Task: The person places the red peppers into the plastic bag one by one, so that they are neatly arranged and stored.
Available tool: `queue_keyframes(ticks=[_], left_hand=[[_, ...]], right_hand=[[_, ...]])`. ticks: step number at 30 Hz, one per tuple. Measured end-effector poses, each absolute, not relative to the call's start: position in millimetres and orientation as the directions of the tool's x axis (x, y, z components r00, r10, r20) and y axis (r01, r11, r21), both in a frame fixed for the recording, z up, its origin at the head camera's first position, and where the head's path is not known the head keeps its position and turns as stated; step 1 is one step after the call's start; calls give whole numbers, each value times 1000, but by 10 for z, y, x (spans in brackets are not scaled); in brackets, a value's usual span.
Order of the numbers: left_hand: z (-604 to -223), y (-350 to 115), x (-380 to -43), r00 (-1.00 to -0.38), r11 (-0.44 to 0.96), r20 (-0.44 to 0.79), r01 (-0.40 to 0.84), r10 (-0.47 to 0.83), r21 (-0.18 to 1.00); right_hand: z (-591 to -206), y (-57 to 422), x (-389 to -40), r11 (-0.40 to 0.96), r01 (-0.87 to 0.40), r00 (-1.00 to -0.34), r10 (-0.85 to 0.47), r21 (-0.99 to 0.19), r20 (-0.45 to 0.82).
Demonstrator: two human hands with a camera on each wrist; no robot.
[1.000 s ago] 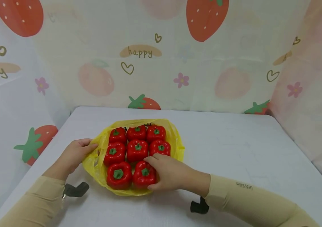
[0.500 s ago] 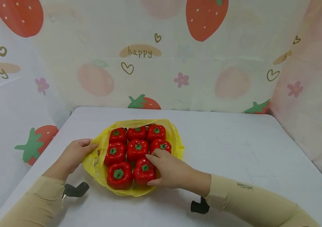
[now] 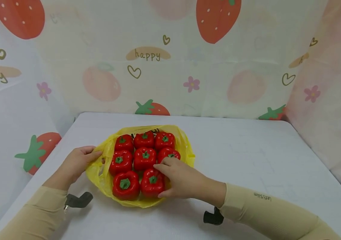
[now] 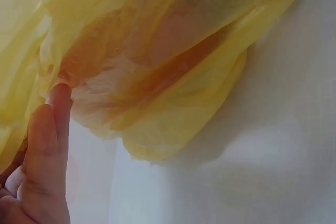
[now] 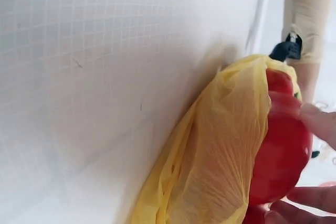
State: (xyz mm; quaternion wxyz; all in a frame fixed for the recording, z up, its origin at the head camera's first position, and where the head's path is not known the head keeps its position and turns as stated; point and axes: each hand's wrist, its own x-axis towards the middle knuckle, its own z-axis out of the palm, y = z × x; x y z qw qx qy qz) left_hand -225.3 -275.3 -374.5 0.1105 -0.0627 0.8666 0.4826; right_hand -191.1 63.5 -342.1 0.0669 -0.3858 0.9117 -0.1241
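Observation:
In the head view, an open yellow plastic bag (image 3: 187,146) lies on the white table with several glossy red bell peppers (image 3: 144,158) in rows inside it, green stems up. My left hand (image 3: 76,163) pinches the bag's left edge; the left wrist view shows those fingers (image 4: 44,150) against the crumpled yellow film. At the front right of the bag, my right hand (image 3: 182,178) holds a red bell pepper (image 3: 151,187), thumb on its near side and fingers on its far side. The right wrist view shows this pepper (image 5: 283,150) close up beside the bag's wall; its underside is hidden.
The white table (image 3: 248,160) reaches back to a strawberry-print cloth (image 3: 212,66) that also hangs at both sides. Black mounts stick out below the left wrist (image 3: 79,200) and the right wrist (image 3: 213,217).
My right hand and the front right pepper shifted slightly away from me, then the pepper came back a little. My left hand stays at the bag's edge.

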Motion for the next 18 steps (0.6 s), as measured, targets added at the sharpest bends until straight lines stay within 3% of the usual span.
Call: queue_keyframes(ticks=[5, 11, 18], left_hand=[[-3729, -2783, -2247, -974, 530, -226, -176, 30, 830], [-3660, -2827, -2241, -973, 569, -211, -124, 89, 813], [-3378, -2977, -2252, -976, 629, -144, -8, 164, 777]], right_hand=[[-3320, 728, -1968, 658, -684, -702, -712, -317, 37], [-3087, 931, -2119, 702, -617, -772, -628, -355, 99], [-2887, 1292, -2340, 760, -573, -818, -556, -307, 148]])
